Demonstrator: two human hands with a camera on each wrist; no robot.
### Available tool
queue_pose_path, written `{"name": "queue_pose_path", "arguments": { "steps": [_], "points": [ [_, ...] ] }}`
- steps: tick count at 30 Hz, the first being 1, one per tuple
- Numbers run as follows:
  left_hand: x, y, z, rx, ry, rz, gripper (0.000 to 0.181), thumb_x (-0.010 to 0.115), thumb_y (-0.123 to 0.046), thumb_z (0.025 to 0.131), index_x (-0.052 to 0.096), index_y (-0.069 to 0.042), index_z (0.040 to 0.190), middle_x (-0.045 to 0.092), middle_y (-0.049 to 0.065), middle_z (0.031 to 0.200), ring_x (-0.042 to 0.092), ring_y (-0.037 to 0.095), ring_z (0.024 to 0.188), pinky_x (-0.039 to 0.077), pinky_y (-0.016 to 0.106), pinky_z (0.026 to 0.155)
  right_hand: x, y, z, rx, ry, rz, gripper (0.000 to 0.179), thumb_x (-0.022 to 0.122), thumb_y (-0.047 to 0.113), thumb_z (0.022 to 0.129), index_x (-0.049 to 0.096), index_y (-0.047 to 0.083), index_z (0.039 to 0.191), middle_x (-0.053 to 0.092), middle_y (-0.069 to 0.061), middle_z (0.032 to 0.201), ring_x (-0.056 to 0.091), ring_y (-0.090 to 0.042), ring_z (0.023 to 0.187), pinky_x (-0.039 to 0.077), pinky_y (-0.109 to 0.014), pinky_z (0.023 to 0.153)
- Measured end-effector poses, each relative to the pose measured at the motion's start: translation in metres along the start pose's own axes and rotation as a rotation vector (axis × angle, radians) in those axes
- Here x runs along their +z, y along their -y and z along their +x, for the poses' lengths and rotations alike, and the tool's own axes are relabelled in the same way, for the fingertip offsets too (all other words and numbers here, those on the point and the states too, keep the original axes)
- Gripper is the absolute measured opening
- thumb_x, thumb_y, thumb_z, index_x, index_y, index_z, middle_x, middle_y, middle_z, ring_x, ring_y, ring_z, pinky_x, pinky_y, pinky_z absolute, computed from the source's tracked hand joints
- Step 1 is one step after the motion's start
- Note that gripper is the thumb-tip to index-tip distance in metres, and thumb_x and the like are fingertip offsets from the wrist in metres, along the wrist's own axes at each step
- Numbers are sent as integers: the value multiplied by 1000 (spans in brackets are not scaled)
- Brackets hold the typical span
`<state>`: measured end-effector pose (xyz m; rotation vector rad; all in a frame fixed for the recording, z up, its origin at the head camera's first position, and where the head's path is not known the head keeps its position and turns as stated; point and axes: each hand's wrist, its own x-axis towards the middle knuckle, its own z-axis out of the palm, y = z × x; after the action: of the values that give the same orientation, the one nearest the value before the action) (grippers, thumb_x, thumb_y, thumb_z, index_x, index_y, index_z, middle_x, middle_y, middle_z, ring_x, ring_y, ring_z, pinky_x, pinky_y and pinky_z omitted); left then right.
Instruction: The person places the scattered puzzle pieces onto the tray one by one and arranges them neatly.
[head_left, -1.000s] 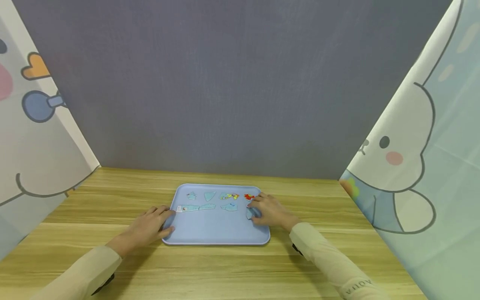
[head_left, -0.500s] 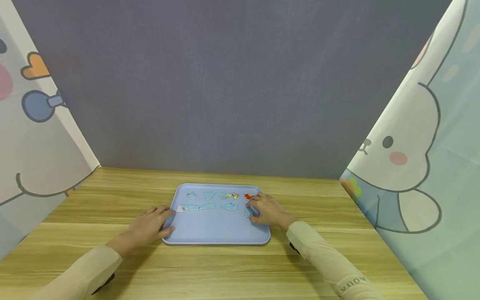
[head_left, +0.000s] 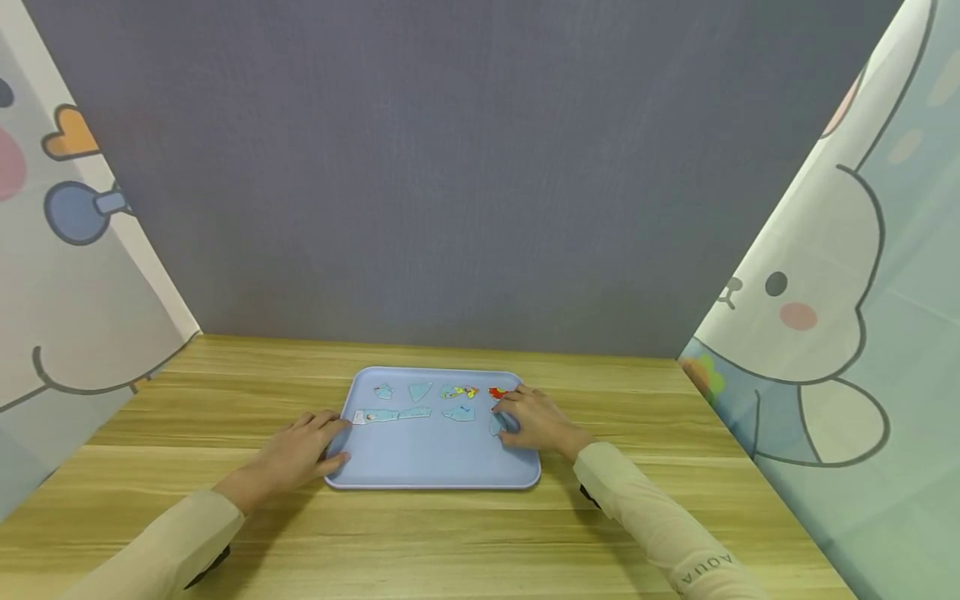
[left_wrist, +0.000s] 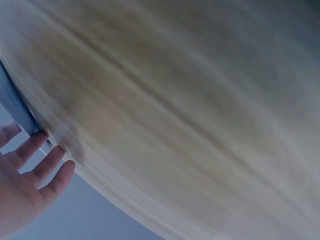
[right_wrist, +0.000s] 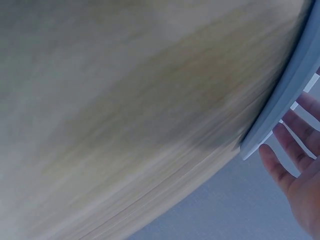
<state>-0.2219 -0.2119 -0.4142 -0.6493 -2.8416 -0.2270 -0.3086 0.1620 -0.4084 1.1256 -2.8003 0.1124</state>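
Observation:
My left hand [head_left: 303, 446] rests at the left rim of a light-blue tray [head_left: 427, 462], fingers relaxed over the edge and thumb inside the corner. Over the tray's right side lies my right hand [head_left: 536, 419], its fingertips and thumb around a small light-blue picture piece [head_left: 495, 424] that the hand partly covers. Just beyond its fingers is a red piece [head_left: 497, 392], partly hidden. To the left lie a blue piece [head_left: 459, 413], a yellow-marked piece [head_left: 459, 392], a triangular piece [head_left: 419, 391], a small piece [head_left: 383, 391] and a long strip [head_left: 393, 415].
The tray stands on a wood-grain table [head_left: 420, 542]. A grey panel [head_left: 435, 183] rises behind the table. Cartoon-printed sheets, one on the left [head_left: 82, 300] and one on the right [head_left: 885, 350], border the sides.
The right hand has shifted slightly left and lowered. The light-blue piece, tilted and darker a second ago, now lies flatter under its fingers. The left hand has not moved.

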Motion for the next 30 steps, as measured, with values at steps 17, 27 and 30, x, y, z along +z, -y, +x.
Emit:
{"name": "queue_pose_path", "arguments": {
  "steps": [17,27,30],
  "points": [
    [1,3,-1,7,17,-24,47,65,-35,82,58,-4,116,55,15,117,55,35,100,47,55,83,0,-2,-4,9,2,32,40,67,36,78,63,13,111,61,-4,118,49,-27,117,41,-48,98],
    [-3,4,1,26,53,-29,47,66,-34,82,58,-3,116,55,21,119,56,41,99,47,58,82,-3,-8,-15,35,-26,42,43,69,35,76,62,11,112,61,-4,116,50,-21,105,46,-42,91],
    [-6,5,1,23,71,-48,47,66,-33,82,58,-2,116,55,21,120,56,42,100,46,58,83,-6,-10,-19,69,-14,64,48,69,35,77,60,10,116,58,-6,121,50,-23,109,44,-45,93]
  ]
}}
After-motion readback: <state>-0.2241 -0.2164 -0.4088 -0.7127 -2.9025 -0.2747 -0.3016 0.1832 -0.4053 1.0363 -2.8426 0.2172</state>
